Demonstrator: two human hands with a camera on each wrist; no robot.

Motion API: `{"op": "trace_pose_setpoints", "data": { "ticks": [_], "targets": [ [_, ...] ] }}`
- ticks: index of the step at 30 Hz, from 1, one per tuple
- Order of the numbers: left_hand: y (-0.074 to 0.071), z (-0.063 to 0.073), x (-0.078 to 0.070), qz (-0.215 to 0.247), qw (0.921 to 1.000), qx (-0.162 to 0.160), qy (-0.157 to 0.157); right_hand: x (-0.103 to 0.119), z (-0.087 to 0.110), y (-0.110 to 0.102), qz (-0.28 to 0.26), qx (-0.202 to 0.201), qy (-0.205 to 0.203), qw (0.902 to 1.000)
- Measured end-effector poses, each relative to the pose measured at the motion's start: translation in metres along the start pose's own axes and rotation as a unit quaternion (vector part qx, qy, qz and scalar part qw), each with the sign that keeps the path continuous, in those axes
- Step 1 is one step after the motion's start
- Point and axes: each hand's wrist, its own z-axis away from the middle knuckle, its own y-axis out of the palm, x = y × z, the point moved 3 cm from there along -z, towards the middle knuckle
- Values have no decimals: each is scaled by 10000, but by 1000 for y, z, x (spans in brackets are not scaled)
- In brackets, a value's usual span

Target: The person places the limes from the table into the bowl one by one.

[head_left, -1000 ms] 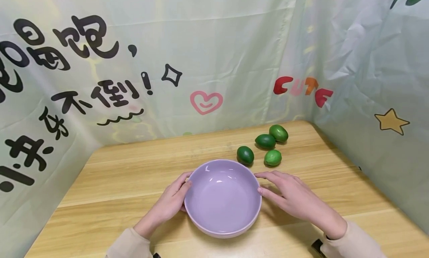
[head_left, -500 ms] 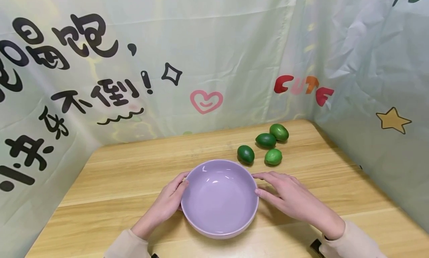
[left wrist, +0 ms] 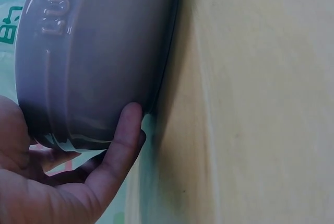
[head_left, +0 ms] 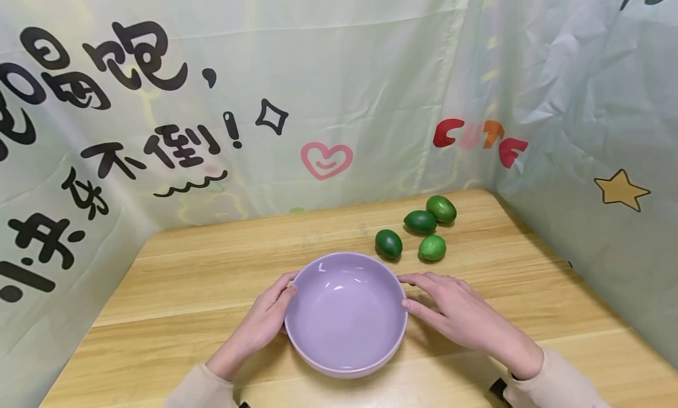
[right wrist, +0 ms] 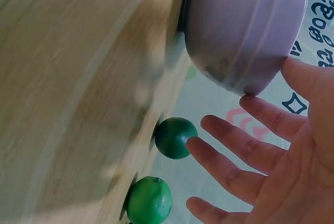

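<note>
A lilac glazed bowl [head_left: 346,315] stands on the wooden table between both hands. My left hand [head_left: 269,314] holds its left side, the thumb at the rim. In the left wrist view, the fingers of that hand [left wrist: 83,182] curl against the lower wall, near raised letters. On the bowl's right side, my right hand [head_left: 459,309] touches near the rim with thumb and index fingertip. In the right wrist view, the other fingers [right wrist: 245,151] are spread and apart from the bowl [right wrist: 240,31].
Behind the bowl to the right lie several green lime-like fruits: one dark fruit [head_left: 389,244] close to the rim, a brighter one [head_left: 432,248], and a touching pair [head_left: 420,222]. Printed cloth [head_left: 371,102] walls in the table [head_left: 212,266] at the back and both sides.
The bowl has slid slightly to the left, with both hands moving along with it. Most of that shift came before half a second ago. The green fruits stay in place.
</note>
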Motion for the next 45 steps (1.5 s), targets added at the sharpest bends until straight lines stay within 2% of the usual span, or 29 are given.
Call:
{"op": "trace_pose_setpoints", "data": {
  "ticks": [9, 16, 26, 35, 45],
  "targets": [
    [0, 1, 3, -21, 10000, -3, -66, -6, -3, 0, -169, 70, 54, 9998],
    [0, 0, 4, -153, 9998, -45, -76, -18, -11, -7, -236, 65, 238, 9994],
    [0, 0, 7, -97, 9999, -32, -99, -28, -24, -14, -255, 21, 451, 9987],
    [0, 0, 7, 45, 10000, 41, -55, -33, -41, -18, -114, 64, 612, 9980],
    [0, 0, 9, 62, 9999, 71, -45, -43, -75, -12, 46, 170, 585, 9981]
  ]
}}
